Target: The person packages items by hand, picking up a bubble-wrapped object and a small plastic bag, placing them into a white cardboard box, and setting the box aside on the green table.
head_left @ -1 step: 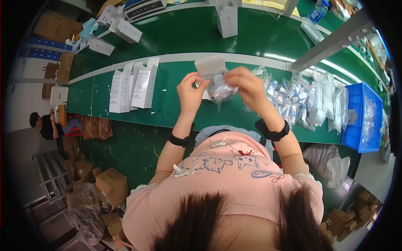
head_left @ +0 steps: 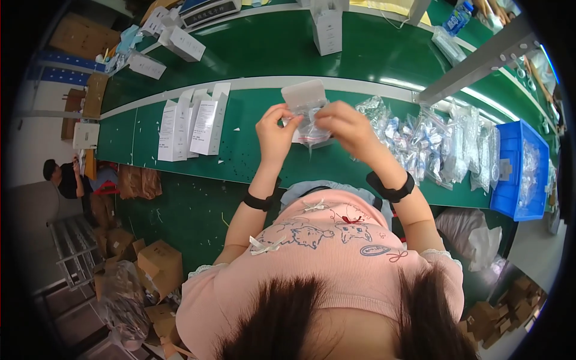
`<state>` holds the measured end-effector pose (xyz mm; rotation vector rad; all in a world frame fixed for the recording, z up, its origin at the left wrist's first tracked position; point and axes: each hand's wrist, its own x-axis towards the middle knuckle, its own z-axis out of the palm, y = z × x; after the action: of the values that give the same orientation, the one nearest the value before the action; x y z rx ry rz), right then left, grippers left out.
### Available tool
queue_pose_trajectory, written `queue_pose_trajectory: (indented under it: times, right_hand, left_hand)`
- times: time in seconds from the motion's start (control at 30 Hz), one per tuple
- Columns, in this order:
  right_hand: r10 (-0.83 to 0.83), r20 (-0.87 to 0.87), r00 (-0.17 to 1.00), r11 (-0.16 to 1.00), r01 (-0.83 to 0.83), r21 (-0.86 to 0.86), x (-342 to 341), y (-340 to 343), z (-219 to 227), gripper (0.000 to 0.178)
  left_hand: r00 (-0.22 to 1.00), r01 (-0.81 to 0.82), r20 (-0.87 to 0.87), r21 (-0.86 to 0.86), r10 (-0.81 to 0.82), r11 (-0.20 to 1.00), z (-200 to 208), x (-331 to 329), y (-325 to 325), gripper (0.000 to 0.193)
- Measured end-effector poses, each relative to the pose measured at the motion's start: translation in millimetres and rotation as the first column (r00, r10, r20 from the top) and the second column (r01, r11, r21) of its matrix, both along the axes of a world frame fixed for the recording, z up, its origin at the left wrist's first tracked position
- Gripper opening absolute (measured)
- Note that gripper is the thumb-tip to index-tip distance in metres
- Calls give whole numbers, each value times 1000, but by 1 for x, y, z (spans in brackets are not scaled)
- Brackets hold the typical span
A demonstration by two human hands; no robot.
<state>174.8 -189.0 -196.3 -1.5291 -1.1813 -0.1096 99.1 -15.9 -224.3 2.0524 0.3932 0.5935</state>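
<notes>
In front of me a clear plastic bag (head_left: 307, 131) with small items inside is held between my two hands. At its left edge, thumb and forefinger of my left hand (head_left: 276, 133) are pinched together. My right hand (head_left: 348, 127) has its fingers curled onto the bag's right side; its fingertips are partly hidden. Right behind the bag is a white box (head_left: 303, 94) with its flap raised, its body mostly covered by the bag and my hands. I cannot tell whether the bag is partly inside the box.
Several white cartons (head_left: 205, 127) stand open at left on the green bench. A pile of filled clear bags (head_left: 420, 141) lies to the right, beside a blue bin (head_left: 503, 171). A metal post (head_left: 480, 59) slants across the right. Another person (head_left: 63, 180) sits far left.
My right hand, blurred before, has moved a little left and in closer to the bag. The bag has shifted slightly between my hands; my left hand has barely moved.
</notes>
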Motion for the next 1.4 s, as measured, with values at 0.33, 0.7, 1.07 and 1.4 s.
queue_pose_trajectory:
  times: [0.33,0.7,1.07,1.4]
  right_hand:
    - [-38,436,899,851,258,-457,-22,8,-11,30]
    - [-98,528,844,718,427,-549,-50,27,-26,37]
    - [-114,510,853,768,401,-499,-49,18,-25,40]
    - [-247,317,916,887,346,-307,-33,10,-37,69]
  left_hand:
    - [998,-27,54,-7,27,1000,-8,-1,0,17]
    - [996,-22,88,44,18,999,-14,0,1,18]
    - [986,12,165,24,-16,1000,-26,0,8,18]
    - [933,-356,132,488,336,797,2,-48,167,66]
